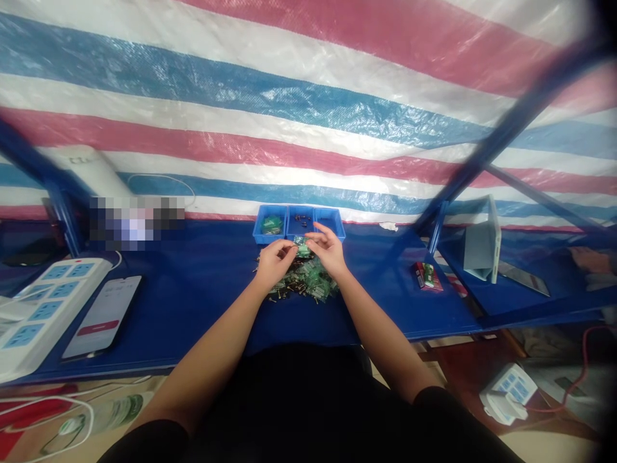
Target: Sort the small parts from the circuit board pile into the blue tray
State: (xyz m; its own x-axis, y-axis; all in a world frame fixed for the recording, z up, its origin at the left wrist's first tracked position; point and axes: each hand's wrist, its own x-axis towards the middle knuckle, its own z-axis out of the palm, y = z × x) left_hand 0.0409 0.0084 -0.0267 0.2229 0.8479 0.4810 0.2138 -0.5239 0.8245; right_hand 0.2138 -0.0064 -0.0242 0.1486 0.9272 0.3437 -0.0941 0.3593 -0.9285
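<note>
Both my hands meet over a pile of small green parts (pixel 308 283) on the blue table (pixel 193 289). My left hand (pixel 274 262) is closed, pinching one end of a small green part (pixel 301 246). My right hand (pixel 328 249) grips the other side of the same part, with one finger raised. Just behind them stands a blue tray (pixel 299 224) with three compartments: green parts in the left one, small dark pieces in the middle one.
A phone (pixel 103 316) and a white power strip (pixel 36 315) lie at the left. A small red box (pixel 427 275) and a propped tablet (pixel 484 241) sit at the right. A striped tarp (pixel 308 96) hangs behind. Blue frame struts (pixel 506 128) cross the right.
</note>
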